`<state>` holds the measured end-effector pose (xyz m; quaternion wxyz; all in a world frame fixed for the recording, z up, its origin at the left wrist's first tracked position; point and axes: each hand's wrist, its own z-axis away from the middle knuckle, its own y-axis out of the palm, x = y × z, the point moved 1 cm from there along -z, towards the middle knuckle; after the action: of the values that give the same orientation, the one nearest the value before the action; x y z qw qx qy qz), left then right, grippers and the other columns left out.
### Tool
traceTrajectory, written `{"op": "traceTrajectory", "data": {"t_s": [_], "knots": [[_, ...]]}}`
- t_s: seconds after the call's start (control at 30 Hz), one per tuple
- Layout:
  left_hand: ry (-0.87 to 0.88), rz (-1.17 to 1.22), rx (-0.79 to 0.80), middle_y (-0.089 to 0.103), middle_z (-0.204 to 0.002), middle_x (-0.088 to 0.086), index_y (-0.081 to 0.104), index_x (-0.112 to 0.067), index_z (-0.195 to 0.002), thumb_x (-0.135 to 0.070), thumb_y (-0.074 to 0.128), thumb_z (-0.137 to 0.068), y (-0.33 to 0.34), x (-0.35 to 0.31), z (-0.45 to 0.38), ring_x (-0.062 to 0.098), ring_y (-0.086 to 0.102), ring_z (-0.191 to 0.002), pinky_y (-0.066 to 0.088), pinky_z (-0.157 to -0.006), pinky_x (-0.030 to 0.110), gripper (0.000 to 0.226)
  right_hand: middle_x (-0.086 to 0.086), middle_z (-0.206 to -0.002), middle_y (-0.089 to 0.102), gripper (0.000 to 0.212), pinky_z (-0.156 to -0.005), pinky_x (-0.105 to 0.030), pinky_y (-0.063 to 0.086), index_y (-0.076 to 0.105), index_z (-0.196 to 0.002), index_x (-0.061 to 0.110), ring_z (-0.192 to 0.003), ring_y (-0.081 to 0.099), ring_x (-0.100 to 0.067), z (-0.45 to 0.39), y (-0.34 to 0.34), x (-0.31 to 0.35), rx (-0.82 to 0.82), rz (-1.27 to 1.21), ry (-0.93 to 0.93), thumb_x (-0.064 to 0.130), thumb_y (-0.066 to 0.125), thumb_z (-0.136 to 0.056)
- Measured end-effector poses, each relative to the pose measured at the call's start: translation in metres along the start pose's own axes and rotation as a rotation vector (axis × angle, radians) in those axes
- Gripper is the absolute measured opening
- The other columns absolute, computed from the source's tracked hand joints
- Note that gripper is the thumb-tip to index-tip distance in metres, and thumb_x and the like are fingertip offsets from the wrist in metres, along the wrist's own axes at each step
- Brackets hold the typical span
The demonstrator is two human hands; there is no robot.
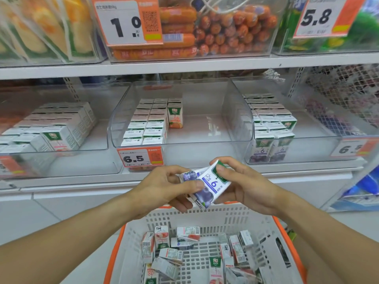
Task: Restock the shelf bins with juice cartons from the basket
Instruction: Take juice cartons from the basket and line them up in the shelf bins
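Above the basket (231,218) of loose cartons, your left hand (166,187) and right hand (244,189) both pinch one blueberry carton (207,185), each grip holding an end, before the half-filled middle bin (238,119) on the shelf (287,169).

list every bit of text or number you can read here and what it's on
"1.0": price tag on the sausage bin.
"5.8": price tag, upper right bin.
"6.5": price tag on the middle bin.
"6.": price tag on the right bin, rest cut off.
"6": carton held by left hand and right hand.
"100%": orange carton in the middle bin.
Small print and barcodes: too blurred to read.
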<state>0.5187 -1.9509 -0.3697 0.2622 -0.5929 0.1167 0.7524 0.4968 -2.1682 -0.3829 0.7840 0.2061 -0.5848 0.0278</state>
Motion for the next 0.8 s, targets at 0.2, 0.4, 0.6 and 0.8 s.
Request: {"op": "traceTrajectory", "data": {"t_s": [0.2, 0.4, 0.6, 0.8], "knots": [[0.070, 0.066, -0.018, 0.074, -0.088, 0.020, 0.066, -0.009, -0.112, -0.044, 0.080, -0.059, 0.022, -0.006, -0.013, 0.032, 0.066, -0.067, 0.057, -0.067, 0.041, 0.066, -0.022, -0.101, 0.069, 0.070, -0.067, -0.036, 0.061, 0.056, -0.121, 0.015, -0.079, 0.065, -0.034, 0.017, -0.022, 0.005, -0.013, -0.011, -0.066, 0.033, 0.091, -0.063], [0.289, -0.008, -0.106, 0.072, -0.107, 0.005, 0.057, -0.019, -0.122, -0.057, 0.066, -0.068, 0.043, -0.024, -0.029, 0.017, 0.069, -0.092, 0.056, -0.081, 0.037, 0.066, -0.015, -0.103, 0.068, 0.060, -0.073, -0.044, 0.061, 0.062, -0.111, 0.019, -0.082, 0.070, -0.030, 0.046, -0.040, 0.026, -0.179, -0.011, -0.348, 0.025, 0.092, -0.059], [0.739, -0.781, -0.464, 0.055, -0.120, -0.004, 0.056, -0.019, -0.121, -0.030, 0.062, -0.088, 0.045, -0.044, -0.060, 0.008, 0.048, -0.113, 0.031, -0.098, 0.011, 0.036, 0.006, -0.110, 0.067, 0.050, -0.079, -0.034, 0.058, 0.055, -0.110, 0.027, -0.083, 0.073, -0.025, 0.093, -0.087, 0.091, -0.595, 0.448, -0.729, 0.018, 0.081, -0.069], [0.643, -0.984, -0.515, 0.062, -0.111, -0.002, 0.058, -0.019, -0.122, -0.037, 0.072, -0.085, 0.038, -0.028, -0.093, 0.022, 0.051, -0.109, 0.034, -0.090, 0.033, 0.044, -0.004, -0.124, 0.049, 0.052, -0.088, -0.038, 0.053, 0.054, -0.109, 0.037, -0.100, 0.062, -0.027, 0.095, -0.150, 0.143, -0.749, 1.208, -0.524, 0.020, 0.086, -0.071]]}}
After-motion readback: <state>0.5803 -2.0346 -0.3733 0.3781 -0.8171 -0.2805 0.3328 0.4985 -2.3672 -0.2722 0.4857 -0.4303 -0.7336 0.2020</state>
